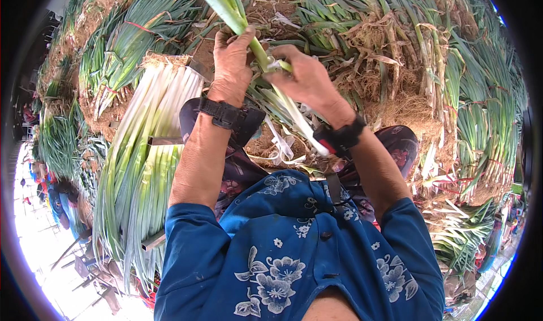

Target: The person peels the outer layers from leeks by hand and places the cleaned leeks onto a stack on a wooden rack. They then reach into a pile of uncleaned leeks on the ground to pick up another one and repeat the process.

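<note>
A long green onion [259, 53] slants across in front of me, its green leaves toward the top edge and its white end down by my right wrist. My left hand [232, 58] is closed round its green upper part. Lower on the stalk, my right hand [305, 80] is closed with its fingers at a pale strip of outer leaf; motion blurs this hand somewhat. Loose peeled leaf strips [280, 142] hang or lie below the stalk, between my knees.
At my left, a thick stack of cleaned green onions [144, 134] lies on a metal-barred rack [164, 141]. Unpeeled, rooty green onions [390, 55] are heaped ahead and to the right. Tied bundles [138, 32] stand at the far left.
</note>
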Tool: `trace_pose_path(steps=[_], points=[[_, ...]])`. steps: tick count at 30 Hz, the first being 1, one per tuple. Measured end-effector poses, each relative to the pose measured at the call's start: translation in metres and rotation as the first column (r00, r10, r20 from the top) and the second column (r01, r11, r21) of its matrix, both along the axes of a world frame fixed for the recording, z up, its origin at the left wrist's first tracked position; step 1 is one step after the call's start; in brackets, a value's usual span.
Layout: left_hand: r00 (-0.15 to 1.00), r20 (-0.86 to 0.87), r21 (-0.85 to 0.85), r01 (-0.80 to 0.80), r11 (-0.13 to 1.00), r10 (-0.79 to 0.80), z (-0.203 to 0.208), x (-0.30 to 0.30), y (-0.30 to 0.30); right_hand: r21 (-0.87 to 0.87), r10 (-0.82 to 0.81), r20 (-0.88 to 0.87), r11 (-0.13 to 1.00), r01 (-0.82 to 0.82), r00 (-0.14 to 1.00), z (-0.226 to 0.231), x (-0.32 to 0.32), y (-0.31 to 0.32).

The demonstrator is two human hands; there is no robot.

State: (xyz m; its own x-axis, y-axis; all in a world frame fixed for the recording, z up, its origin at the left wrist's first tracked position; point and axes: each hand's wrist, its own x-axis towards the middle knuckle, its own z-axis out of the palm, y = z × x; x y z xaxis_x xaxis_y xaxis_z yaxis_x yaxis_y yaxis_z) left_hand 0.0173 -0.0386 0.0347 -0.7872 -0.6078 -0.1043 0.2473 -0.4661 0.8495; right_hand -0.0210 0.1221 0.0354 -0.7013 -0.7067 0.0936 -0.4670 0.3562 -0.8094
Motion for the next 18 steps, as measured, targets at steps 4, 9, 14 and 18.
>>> trace_pose_path(steps=[4,9,14,18], points=[[0.998,0.028,-0.068,-0.054,0.996,0.056,-0.003,-0.003,0.007,-0.11,-0.065,-0.355,0.994,0.028,0.932,-0.006,0.023,-0.011],[0.991,-0.004,-0.086,-0.134,0.987,0.135,-0.005,-0.003,0.01,-0.106,-0.062,-0.415,0.994,0.019,0.908,-0.016,0.028,-0.012],[0.971,0.089,0.049,-0.228,0.973,0.223,0.002,0.0,-0.004,-0.58,-0.004,0.547,0.719,0.382,0.837,-0.033,0.014,0.0],[0.954,0.064,0.061,-0.296,0.953,0.292,-0.007,-0.003,-0.019,-0.515,0.021,0.753,0.641,0.569,0.657,-0.033,0.004,0.014]])
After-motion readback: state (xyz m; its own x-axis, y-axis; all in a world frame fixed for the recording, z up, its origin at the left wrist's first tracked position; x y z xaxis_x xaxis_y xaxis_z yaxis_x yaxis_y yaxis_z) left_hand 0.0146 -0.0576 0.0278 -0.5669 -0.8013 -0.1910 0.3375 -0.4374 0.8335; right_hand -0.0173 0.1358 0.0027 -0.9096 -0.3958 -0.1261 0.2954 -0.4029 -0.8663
